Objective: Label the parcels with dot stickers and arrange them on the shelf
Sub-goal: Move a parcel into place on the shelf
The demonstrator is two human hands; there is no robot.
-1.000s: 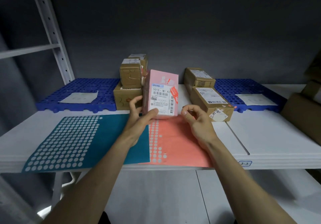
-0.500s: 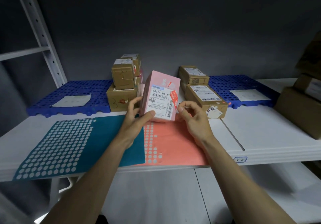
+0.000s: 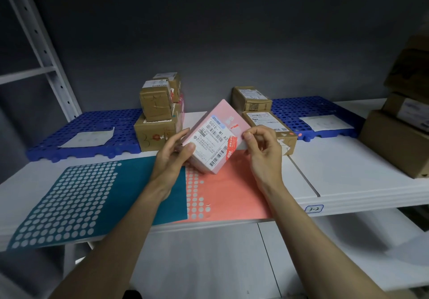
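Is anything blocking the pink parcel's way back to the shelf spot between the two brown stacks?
Nothing visible. The pink parcel, gripped by the left hand, is tilted above the coral sticker sheet; the white gap between the brown stacks behind it looks open, though partly hidden.

A white shelf [image 3: 348,173] carries two blue perforated mats [image 3: 92,131], brown parcels [image 3: 155,133], a teal dot-sticker sheet [image 3: 76,194] and a coral one [image 3: 232,196].

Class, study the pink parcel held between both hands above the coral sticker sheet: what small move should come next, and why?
Probably press the right hand's pinched fingertips onto the pink parcel's right edge. The left hand grips the parcel, tilted, above the coral sticker sheet; the pinch sits right at that edge. Whether it holds a dot cannot be told.
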